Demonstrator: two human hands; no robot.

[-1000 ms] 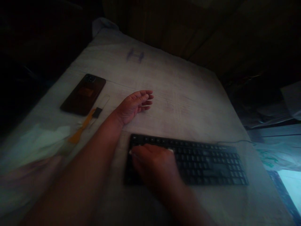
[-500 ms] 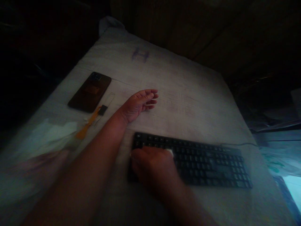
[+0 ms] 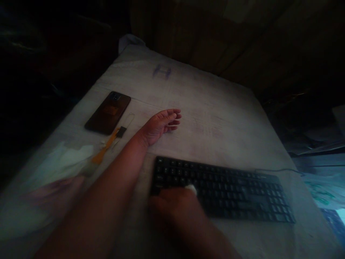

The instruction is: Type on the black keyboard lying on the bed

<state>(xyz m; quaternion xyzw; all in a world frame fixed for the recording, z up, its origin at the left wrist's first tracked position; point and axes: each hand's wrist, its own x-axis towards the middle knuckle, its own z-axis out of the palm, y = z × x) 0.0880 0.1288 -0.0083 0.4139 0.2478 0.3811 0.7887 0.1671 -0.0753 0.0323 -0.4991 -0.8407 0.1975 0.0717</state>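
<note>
A black keyboard lies across the near part of the cloth-covered surface. Over its near left corner is my right hand, closed, with a bit of a white wad poking out by the knuckles. Whether the wad is cloth or tissue I cannot make out. My left hand rests on the cloth beyond the keyboard, fingers loosely bent and apart, holding nothing. Beside the left forearm lies a brush with an orange handle, its bristles toward me.
A brown phone lies face down at the left. Near it are a small dark block and a thin wire loop. Pale crumpled material spreads at the left edge. The keyboard's cable runs off right.
My right hand has moved toward me over the keyboard's left end, uncovering upper key rows. My left hand stays in place on the cloth. The whole view has shifted slightly.
</note>
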